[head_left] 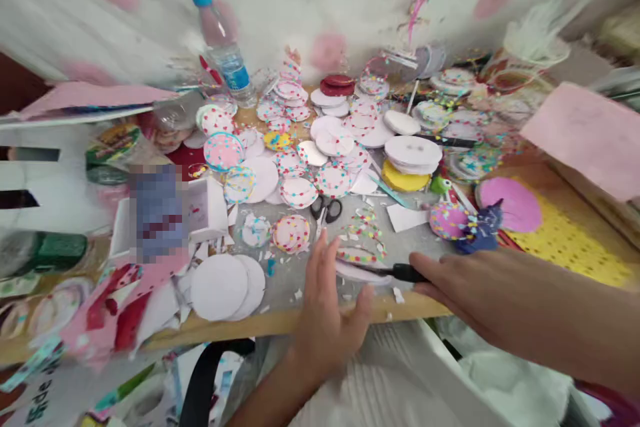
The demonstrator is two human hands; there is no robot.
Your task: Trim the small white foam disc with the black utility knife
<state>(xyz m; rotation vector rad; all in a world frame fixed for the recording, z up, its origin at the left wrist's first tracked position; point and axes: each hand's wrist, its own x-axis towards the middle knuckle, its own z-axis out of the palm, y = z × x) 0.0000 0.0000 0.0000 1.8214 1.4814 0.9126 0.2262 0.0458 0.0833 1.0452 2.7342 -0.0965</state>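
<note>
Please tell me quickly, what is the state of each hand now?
Left hand: open, thumb apart, at the edge of a pale disc; firm contact cannot be told.
Right hand: closed on a black-handled tool.

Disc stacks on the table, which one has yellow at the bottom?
The stack beyond and right of the scissors: plain white discs lie on a yellow disc. The red-topped stack farther back shows white below.

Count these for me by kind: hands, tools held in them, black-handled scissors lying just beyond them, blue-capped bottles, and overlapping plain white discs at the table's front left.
Hands (left hand, right hand): 2
Black-handled tool: 1
Scissors: 1
Blue-capped bottle: 1
Plain white discs: 2
Total: 7
</note>
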